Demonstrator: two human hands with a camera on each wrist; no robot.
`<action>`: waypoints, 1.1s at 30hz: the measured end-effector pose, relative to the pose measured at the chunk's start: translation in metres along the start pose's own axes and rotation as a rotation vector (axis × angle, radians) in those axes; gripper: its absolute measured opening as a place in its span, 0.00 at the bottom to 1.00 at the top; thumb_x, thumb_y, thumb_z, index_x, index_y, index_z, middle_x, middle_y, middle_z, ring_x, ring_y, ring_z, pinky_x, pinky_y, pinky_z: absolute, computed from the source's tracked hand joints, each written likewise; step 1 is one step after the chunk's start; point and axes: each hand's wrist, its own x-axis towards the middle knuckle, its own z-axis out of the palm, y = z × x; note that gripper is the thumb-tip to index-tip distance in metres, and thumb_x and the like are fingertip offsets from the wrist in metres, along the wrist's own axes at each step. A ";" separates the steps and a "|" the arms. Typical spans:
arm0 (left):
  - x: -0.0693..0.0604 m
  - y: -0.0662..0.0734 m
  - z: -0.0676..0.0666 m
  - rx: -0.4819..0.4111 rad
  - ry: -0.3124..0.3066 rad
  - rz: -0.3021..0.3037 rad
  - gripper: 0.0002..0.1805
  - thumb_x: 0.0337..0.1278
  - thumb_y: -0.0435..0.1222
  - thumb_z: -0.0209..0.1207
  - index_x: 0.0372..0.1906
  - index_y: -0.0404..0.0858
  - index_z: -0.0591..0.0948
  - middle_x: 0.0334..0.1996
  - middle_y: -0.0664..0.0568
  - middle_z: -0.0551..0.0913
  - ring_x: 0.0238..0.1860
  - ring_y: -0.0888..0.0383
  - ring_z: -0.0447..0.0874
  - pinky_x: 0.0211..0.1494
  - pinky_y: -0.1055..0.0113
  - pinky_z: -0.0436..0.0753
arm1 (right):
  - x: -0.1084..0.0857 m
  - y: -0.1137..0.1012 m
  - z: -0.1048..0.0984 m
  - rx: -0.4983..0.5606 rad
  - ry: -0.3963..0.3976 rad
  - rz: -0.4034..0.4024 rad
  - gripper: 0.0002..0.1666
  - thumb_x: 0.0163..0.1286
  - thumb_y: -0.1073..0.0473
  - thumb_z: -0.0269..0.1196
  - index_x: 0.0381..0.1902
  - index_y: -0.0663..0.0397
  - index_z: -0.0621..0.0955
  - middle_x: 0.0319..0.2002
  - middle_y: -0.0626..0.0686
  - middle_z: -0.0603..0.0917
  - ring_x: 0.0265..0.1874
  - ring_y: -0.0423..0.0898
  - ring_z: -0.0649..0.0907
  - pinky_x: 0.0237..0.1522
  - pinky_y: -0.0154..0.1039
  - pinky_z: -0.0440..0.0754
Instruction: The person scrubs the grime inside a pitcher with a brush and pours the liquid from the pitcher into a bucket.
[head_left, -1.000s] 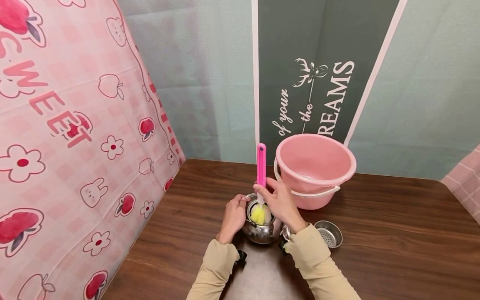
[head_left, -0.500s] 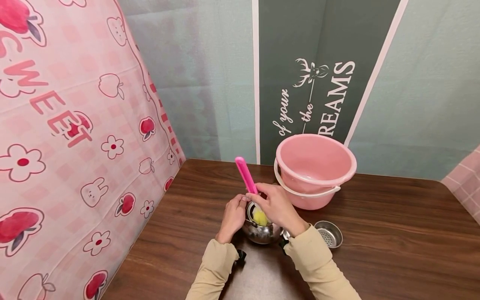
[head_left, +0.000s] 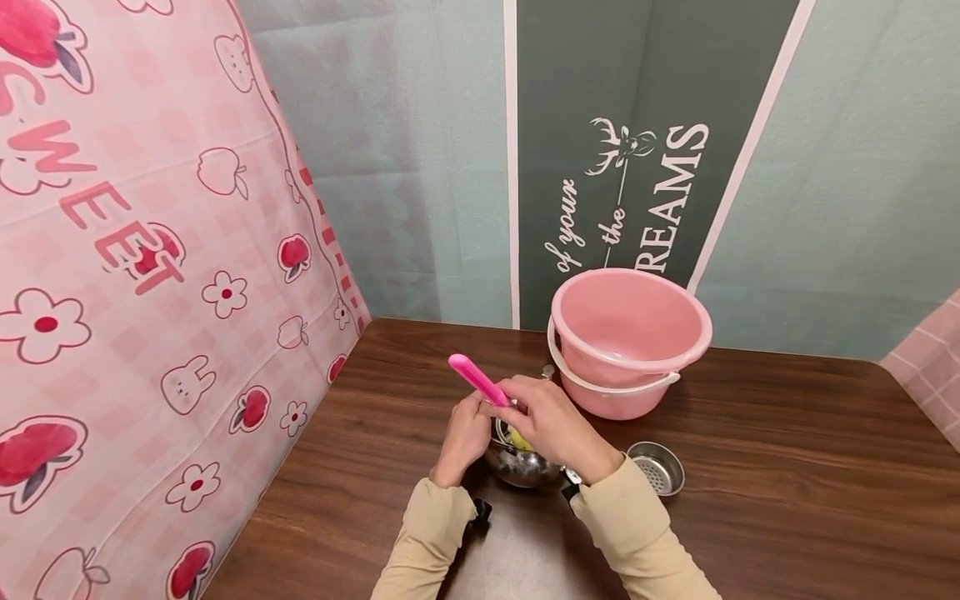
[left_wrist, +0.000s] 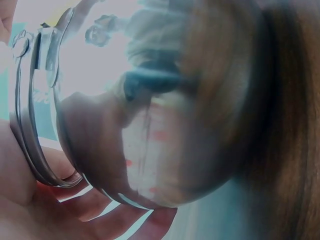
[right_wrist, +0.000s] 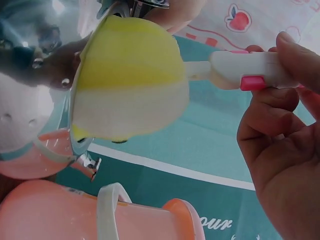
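Note:
In the head view a shiny steel pot (head_left: 522, 467), round-bellied with a wire handle (left_wrist: 35, 145), stands on the table. My left hand (head_left: 467, 437) grips it at its left side, fingers around the handle and against the belly. My right hand (head_left: 553, 421) pinches a sponge brush by its pink-and-white handle (head_left: 477, 379), which leans far to the left. The brush's yellow and white sponge head (right_wrist: 132, 80) sits in the pot's mouth, partly inside. Its lower part is hidden in the pot. Water drops cling to the steel in the right wrist view.
A pink basin (head_left: 633, 321) rests in a pink bucket (head_left: 626, 403) with a white handle, behind my right hand. To the right of my right wrist lies a small perforated steel strainer (head_left: 657, 469). Curtains hang behind and left of the wooden table (head_left: 787, 483).
The brush handle has swung from upright to a low leftward tilt, and my right hand has turned with it. The left hand and pot have stayed about in place.

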 end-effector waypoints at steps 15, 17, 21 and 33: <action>0.000 0.002 0.001 0.006 -0.018 -0.027 0.16 0.72 0.38 0.44 0.45 0.39 0.82 0.43 0.46 0.85 0.50 0.48 0.82 0.53 0.51 0.78 | -0.020 0.004 -0.005 -0.167 0.094 -0.052 0.10 0.60 0.63 0.68 0.40 0.50 0.83 0.33 0.43 0.81 0.30 0.37 0.78 0.34 0.32 0.77; 0.000 0.003 0.001 0.008 -0.015 -0.021 0.16 0.72 0.37 0.44 0.45 0.39 0.83 0.43 0.47 0.85 0.48 0.50 0.82 0.52 0.52 0.78 | -0.023 0.006 -0.005 -0.164 0.118 -0.056 0.10 0.59 0.63 0.69 0.39 0.50 0.82 0.33 0.43 0.81 0.29 0.37 0.76 0.33 0.31 0.76; 0.000 0.003 0.001 0.026 0.001 0.002 0.15 0.70 0.36 0.45 0.41 0.39 0.83 0.38 0.48 0.85 0.43 0.52 0.82 0.48 0.56 0.78 | -0.029 0.009 -0.005 -0.149 0.185 -0.091 0.10 0.58 0.64 0.70 0.37 0.50 0.82 0.31 0.43 0.79 0.27 0.36 0.75 0.32 0.29 0.75; -0.002 0.004 0.002 0.020 0.035 0.022 0.15 0.70 0.34 0.45 0.38 0.39 0.83 0.40 0.47 0.86 0.47 0.49 0.83 0.51 0.53 0.78 | -0.042 0.021 0.000 -0.059 0.353 -0.163 0.14 0.48 0.73 0.72 0.33 0.55 0.84 0.32 0.45 0.84 0.31 0.39 0.83 0.38 0.25 0.79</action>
